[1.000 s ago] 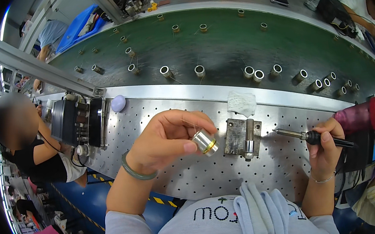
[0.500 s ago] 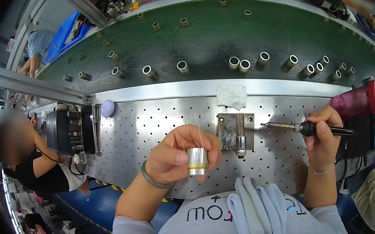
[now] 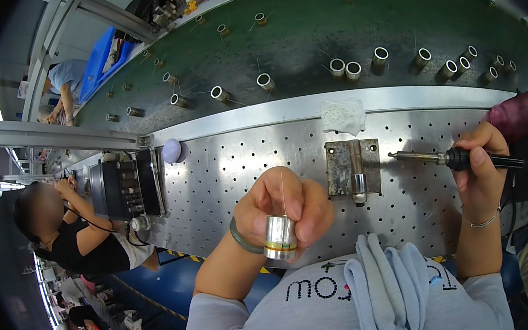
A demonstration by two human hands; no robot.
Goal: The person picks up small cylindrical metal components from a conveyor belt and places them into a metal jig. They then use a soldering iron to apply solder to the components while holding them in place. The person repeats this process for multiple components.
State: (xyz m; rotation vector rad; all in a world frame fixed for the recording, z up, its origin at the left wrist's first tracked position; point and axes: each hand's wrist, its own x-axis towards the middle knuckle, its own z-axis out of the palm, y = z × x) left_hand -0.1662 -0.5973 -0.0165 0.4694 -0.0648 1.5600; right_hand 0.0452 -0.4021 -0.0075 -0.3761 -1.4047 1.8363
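My left hand (image 3: 286, 207) grips a short silver metal cylinder (image 3: 280, 236) with a gold ring at its lower end, held upright close to my chest. A thin wire rises from the cylinder between my fingers. My right hand (image 3: 481, 172) holds a soldering iron (image 3: 448, 157) by its black handle, the tip pointing left toward a small metal fixture block (image 3: 352, 167) on the perforated steel bench (image 3: 231, 169). The iron's tip stops a little right of the block.
A green conveyor belt (image 3: 301, 35) behind the bench carries several similar metal cylinders. A white cloth (image 3: 344, 115) lies above the fixture. A dark red stand (image 3: 525, 116) sits at the right, a black machine (image 3: 123, 185) at the left. Another person (image 3: 68, 232) works at the far left.
My left hand has drawn the cylinder down and toward my body, turning it upright. My right hand with the iron has stayed almost still.
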